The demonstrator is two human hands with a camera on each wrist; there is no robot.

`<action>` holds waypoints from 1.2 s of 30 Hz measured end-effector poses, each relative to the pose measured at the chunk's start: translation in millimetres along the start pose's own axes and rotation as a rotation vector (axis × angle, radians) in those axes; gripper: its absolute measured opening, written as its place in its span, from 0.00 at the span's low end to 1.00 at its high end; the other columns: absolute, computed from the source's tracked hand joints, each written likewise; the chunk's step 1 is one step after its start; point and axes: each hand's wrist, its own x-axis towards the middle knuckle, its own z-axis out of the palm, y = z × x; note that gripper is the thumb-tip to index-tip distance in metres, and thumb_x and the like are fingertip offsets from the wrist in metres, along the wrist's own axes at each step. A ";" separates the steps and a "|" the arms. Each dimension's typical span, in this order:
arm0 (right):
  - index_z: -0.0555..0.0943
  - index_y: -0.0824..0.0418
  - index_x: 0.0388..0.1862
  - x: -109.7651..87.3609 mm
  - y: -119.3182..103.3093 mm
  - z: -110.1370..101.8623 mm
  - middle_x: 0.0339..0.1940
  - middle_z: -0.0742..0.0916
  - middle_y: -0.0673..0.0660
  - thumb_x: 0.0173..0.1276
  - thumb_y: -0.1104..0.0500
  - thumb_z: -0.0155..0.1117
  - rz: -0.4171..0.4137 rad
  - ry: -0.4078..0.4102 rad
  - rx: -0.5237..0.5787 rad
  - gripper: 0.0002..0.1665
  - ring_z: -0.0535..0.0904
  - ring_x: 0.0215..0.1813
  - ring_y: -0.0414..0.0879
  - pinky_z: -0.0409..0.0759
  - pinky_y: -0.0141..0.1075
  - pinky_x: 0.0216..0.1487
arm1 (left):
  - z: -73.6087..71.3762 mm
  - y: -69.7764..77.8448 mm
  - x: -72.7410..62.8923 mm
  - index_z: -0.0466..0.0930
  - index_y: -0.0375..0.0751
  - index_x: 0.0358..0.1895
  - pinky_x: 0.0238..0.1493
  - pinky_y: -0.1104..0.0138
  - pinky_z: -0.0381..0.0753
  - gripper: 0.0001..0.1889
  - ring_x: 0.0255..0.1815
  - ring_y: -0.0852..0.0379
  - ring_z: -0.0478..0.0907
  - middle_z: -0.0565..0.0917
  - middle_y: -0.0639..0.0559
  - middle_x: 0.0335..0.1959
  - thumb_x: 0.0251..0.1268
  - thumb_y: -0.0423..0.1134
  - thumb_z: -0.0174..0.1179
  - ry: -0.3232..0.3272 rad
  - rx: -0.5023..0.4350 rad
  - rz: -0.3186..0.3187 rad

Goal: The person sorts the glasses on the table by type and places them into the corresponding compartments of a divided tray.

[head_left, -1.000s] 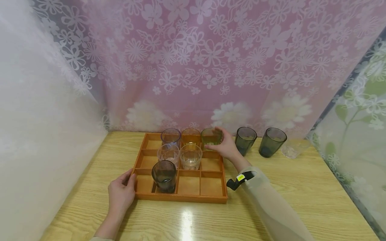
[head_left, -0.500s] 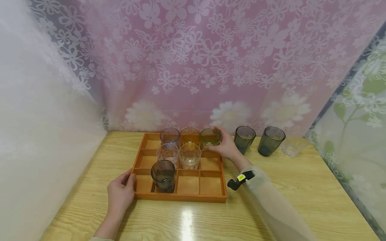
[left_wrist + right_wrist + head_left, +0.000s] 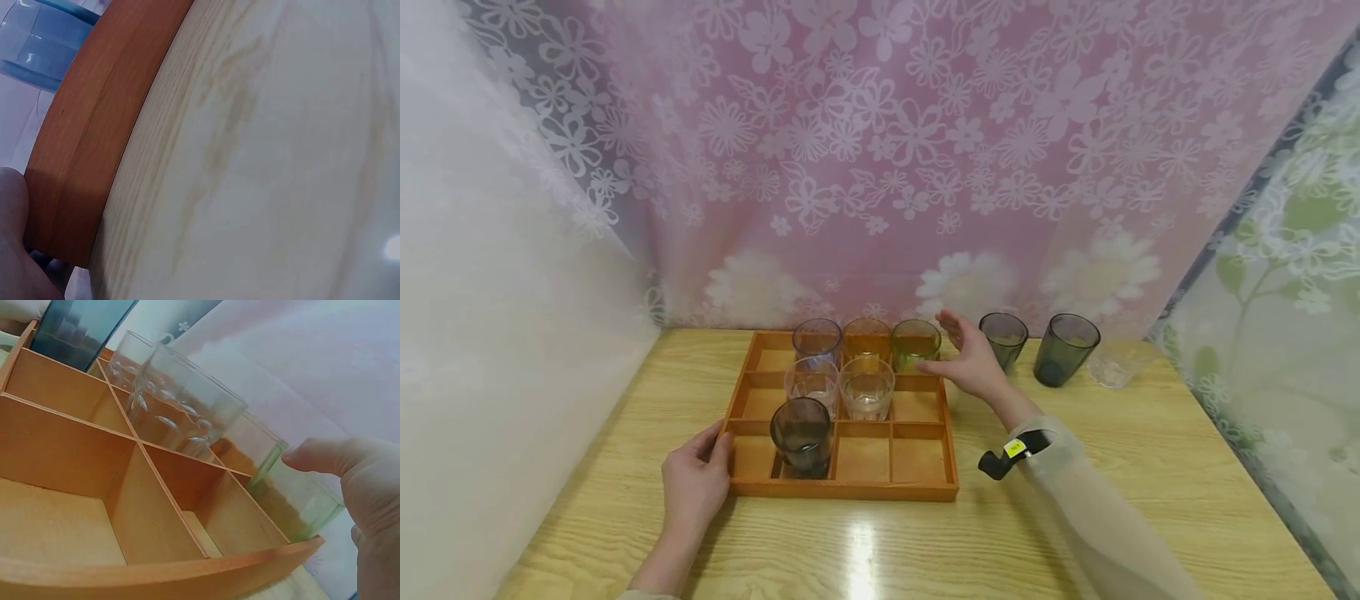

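A divided wooden tray (image 3: 917, 493) lies on the table, its left side gripped by my left hand (image 3: 694, 482) between thumb and fingers. My right hand (image 3: 973, 362) is beside the back right compartment, fingers spread, its thumb tip right at the green glass (image 3: 916, 343) there. Left of that glass, in the back row, stand an amber glass (image 3: 867, 337) and a blue-rimmed glass (image 3: 817, 337). Two clear glasses, one a clear tumbler (image 3: 867, 392), occupy the middle row. A dark grey glass (image 3: 802, 437) stands in the front row, second compartment from the left.
Right of the tray, at the back of the table, stand a grey glass (image 3: 1006, 337), another grey glass (image 3: 1064, 350) and a clear glass (image 3: 1108, 371). A pink floral curtain (image 3: 850, 208) hangs behind; pale sheets flank both sides.
My right hand has let go of the green glass and moved slightly right, its fingers spreading. The green glass remains in the back right compartment. My left hand keeps its grip on the tray.
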 end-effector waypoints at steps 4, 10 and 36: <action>0.58 0.62 0.85 -5.7 -1.5 -6.1 0.82 0.68 0.62 0.63 0.58 0.84 -0.011 0.008 0.004 0.60 0.60 0.83 0.55 0.58 0.47 0.81 | -0.2 -0.3 -0.1 0.84 0.27 0.62 0.42 0.88 0.72 0.16 0.54 0.39 0.85 0.88 0.32 0.52 0.79 0.33 0.61 0.000 0.014 0.002; 0.58 0.62 0.85 -17.3 -6.1 -15.7 0.82 0.68 0.62 0.62 0.57 0.85 -0.032 0.001 0.020 0.60 0.60 0.83 0.56 0.57 0.49 0.81 | 0.4 -0.5 -0.8 0.84 0.26 0.61 0.40 0.88 0.73 0.15 0.52 0.38 0.86 0.88 0.31 0.51 0.79 0.32 0.61 0.003 0.006 0.010; 0.60 0.64 0.83 -67.8 -20.7 -49.8 0.81 0.70 0.62 0.64 0.63 0.82 -0.113 0.000 0.062 0.55 0.62 0.82 0.58 0.62 0.52 0.78 | 1.7 -2.2 -1.6 0.84 0.25 0.61 0.39 0.87 0.73 0.16 0.51 0.40 0.86 0.88 0.32 0.51 0.78 0.32 0.61 0.021 0.025 0.018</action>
